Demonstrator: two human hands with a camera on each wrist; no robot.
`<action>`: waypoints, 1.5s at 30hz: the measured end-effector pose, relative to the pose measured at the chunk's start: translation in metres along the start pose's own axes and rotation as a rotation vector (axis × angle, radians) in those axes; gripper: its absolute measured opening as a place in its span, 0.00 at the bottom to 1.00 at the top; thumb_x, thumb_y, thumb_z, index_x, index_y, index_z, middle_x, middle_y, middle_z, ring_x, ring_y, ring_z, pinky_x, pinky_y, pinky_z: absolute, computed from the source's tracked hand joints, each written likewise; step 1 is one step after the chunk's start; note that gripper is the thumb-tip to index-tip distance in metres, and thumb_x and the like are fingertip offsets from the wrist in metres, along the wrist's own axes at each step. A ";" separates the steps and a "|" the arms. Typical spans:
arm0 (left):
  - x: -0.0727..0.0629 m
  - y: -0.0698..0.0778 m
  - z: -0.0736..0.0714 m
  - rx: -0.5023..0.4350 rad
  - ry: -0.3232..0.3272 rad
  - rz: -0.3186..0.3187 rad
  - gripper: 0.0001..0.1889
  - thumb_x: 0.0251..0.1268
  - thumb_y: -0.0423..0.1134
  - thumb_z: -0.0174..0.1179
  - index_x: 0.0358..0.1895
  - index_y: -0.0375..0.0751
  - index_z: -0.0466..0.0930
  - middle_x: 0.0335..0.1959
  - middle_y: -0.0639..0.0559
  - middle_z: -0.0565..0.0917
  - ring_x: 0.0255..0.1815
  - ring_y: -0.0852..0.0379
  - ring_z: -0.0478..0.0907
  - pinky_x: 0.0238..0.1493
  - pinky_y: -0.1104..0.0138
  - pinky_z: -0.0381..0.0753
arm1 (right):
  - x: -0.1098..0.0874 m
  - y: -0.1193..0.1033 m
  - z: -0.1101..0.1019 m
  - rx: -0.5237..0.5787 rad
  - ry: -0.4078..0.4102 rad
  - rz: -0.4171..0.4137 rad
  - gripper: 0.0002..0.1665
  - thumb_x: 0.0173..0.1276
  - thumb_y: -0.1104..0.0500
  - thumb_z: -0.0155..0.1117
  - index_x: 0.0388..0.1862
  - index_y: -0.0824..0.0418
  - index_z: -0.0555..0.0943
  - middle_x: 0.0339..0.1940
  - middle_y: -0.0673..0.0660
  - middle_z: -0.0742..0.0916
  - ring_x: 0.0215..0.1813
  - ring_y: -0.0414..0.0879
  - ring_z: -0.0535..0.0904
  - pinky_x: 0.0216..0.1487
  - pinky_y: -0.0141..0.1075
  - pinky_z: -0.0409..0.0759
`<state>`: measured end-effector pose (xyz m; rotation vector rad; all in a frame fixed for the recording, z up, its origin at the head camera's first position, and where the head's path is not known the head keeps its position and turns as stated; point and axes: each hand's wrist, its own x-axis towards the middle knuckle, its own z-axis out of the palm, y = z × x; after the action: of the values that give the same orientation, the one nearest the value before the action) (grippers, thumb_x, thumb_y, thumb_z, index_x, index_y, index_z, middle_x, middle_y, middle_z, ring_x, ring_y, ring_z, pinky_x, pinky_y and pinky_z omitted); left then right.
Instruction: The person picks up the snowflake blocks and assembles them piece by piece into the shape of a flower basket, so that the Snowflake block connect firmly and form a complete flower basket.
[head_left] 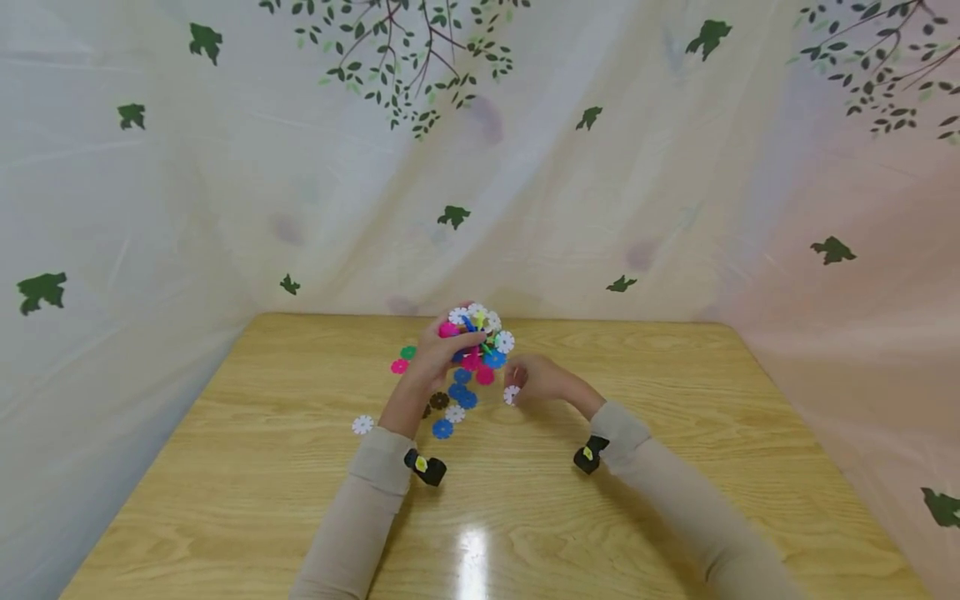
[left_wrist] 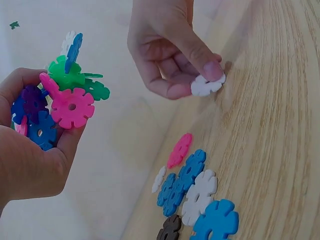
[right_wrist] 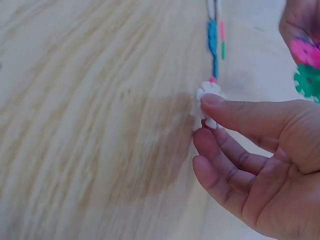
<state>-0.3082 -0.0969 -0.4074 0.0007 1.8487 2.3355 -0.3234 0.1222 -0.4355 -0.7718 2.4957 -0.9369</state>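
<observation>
My left hand [head_left: 435,354] grips a cluster of interlocked notched plastic discs [left_wrist: 73,108] in pink, blue, green, purple and white, held up over the table. Thumb and fingers curl round its near side and hide part of it. To the right, my right hand [head_left: 542,379] pinches one white notched disc [left_wrist: 208,85] between thumb and fingers, apart from the cluster. In the right wrist view that white disc [right_wrist: 209,102] stands nearly edge-on at the thumb tip, and part of the cluster [right_wrist: 307,65] shows at the right edge.
Loose discs lie on the wooden table [head_left: 645,517] below the left hand: several blue discs [head_left: 443,428], a brown disc [head_left: 439,401] and a white disc [head_left: 455,413]. Further left are another white disc [head_left: 363,425], a pink disc [head_left: 399,367] and a green disc [head_left: 408,352]. A curtain [head_left: 360,225] hangs behind.
</observation>
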 end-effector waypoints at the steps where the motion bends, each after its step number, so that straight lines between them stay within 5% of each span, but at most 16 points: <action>1: 0.000 0.000 0.000 0.007 0.001 0.004 0.34 0.63 0.30 0.69 0.73 0.53 0.72 0.64 0.41 0.75 0.52 0.51 0.81 0.39 0.69 0.87 | -0.002 0.002 -0.002 0.013 0.014 0.001 0.10 0.56 0.71 0.74 0.36 0.65 0.83 0.32 0.57 0.85 0.37 0.45 0.78 0.37 0.33 0.78; 7: 0.001 -0.002 -0.004 0.031 0.002 0.009 0.31 0.64 0.31 0.69 0.70 0.54 0.74 0.64 0.42 0.75 0.56 0.49 0.79 0.45 0.67 0.88 | -0.009 0.003 -0.014 0.127 0.110 0.018 0.04 0.65 0.68 0.69 0.39 0.65 0.84 0.34 0.59 0.87 0.36 0.44 0.81 0.38 0.36 0.81; 11: 0.001 -0.004 -0.005 0.037 -0.009 0.006 0.32 0.64 0.30 0.68 0.71 0.54 0.74 0.64 0.41 0.75 0.56 0.50 0.79 0.46 0.67 0.88 | -0.013 -0.002 -0.025 0.261 0.204 0.007 0.10 0.69 0.65 0.69 0.46 0.70 0.84 0.38 0.64 0.88 0.36 0.43 0.82 0.41 0.40 0.84; 21: 0.001 -0.007 -0.006 0.024 -0.015 0.011 0.32 0.64 0.31 0.68 0.72 0.53 0.73 0.61 0.42 0.76 0.51 0.53 0.81 0.42 0.69 0.87 | -0.015 -0.032 -0.044 0.498 0.483 -0.068 0.13 0.69 0.63 0.70 0.48 0.71 0.84 0.38 0.57 0.88 0.36 0.42 0.84 0.38 0.31 0.84; 24: 0.000 -0.008 -0.005 0.028 -0.013 0.010 0.32 0.64 0.31 0.68 0.71 0.52 0.73 0.61 0.42 0.76 0.51 0.53 0.81 0.42 0.69 0.87 | -0.014 -0.037 -0.041 0.510 0.540 -0.111 0.12 0.69 0.62 0.71 0.47 0.69 0.85 0.37 0.56 0.88 0.36 0.43 0.84 0.39 0.32 0.85; 31: 0.000 -0.010 -0.002 0.061 -0.026 0.017 0.32 0.65 0.33 0.68 0.72 0.53 0.72 0.64 0.41 0.76 0.53 0.52 0.81 0.43 0.67 0.87 | -0.009 -0.039 -0.031 0.490 0.593 -0.155 0.12 0.69 0.63 0.70 0.47 0.70 0.86 0.42 0.69 0.87 0.36 0.43 0.84 0.42 0.40 0.87; 39: 0.001 -0.012 0.000 0.043 -0.022 0.037 0.32 0.65 0.33 0.68 0.72 0.50 0.72 0.63 0.42 0.77 0.51 0.53 0.81 0.43 0.68 0.87 | -0.013 -0.051 -0.027 0.457 0.594 -0.151 0.12 0.70 0.68 0.67 0.48 0.76 0.84 0.44 0.73 0.86 0.39 0.51 0.82 0.41 0.30 0.85; 45: -0.001 -0.011 0.001 0.061 -0.010 0.041 0.32 0.65 0.34 0.68 0.72 0.50 0.72 0.63 0.42 0.77 0.52 0.53 0.81 0.43 0.68 0.87 | -0.022 -0.073 -0.025 0.472 0.646 -0.170 0.11 0.69 0.70 0.68 0.45 0.78 0.83 0.41 0.75 0.87 0.36 0.46 0.83 0.40 0.30 0.86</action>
<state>-0.3063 -0.0939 -0.4173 0.0583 1.9317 2.2999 -0.2924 0.1016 -0.3644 -0.5879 2.5408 -2.0089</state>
